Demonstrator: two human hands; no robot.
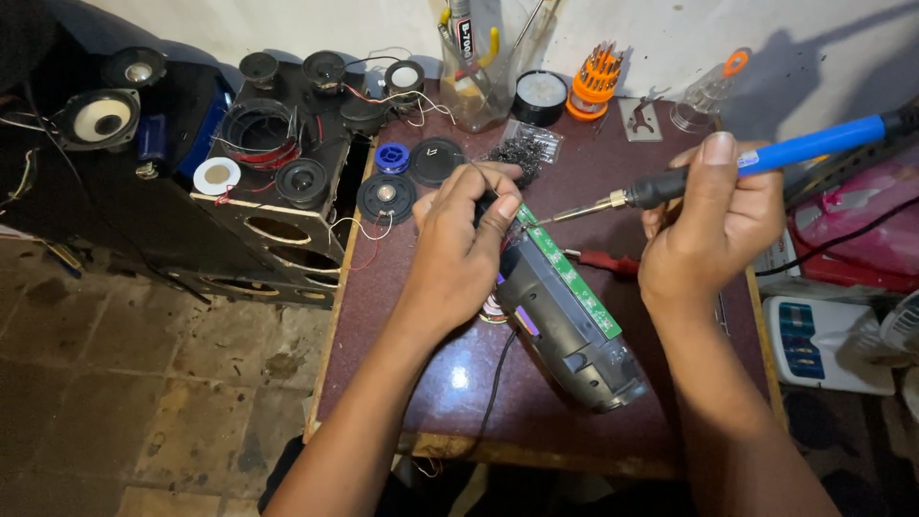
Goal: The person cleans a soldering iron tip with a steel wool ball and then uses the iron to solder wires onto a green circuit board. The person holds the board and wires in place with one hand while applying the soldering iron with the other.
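Note:
My right hand [713,225] grips a soldering iron [766,158] with a blue handle and black grip; its metal tip points left and touches the top end of a green circuit board [570,278]. The board sits in an opened dark grey device casing [565,330] lying diagonally on the dark red table [421,383]. My left hand [459,244] is closed around the upper end of the casing, thumb pressed near the board's tip. A thin solder wire appears to run from my left fingers toward the joint.
Several loose speaker drivers [386,196] and a black speaker cabinet [278,182] stand at the left. A clear jar of tools [476,81], an orange screwdriver set [594,81], a red-handled tool [603,260] and a black cable [498,383] lie around. Clutter sits at the right.

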